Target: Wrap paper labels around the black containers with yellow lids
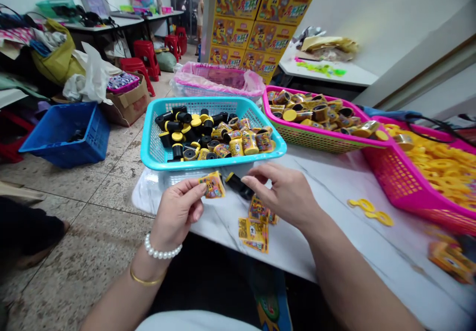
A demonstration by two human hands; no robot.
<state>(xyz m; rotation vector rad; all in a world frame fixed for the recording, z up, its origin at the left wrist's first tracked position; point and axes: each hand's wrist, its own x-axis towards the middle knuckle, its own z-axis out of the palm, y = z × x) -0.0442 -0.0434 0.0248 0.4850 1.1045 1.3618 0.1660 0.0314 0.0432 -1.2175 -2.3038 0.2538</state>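
Near the table (334,197) edge, just in front of the teal basket (152,157), my right hand (286,192) pinches a black tube (238,185). Loosely held, it could roll to the floor. My left hand (178,209) nips a yellow label (211,186) by its corner, so it may stick crooked. My hand hides the tube's end, and the label's print blurs.
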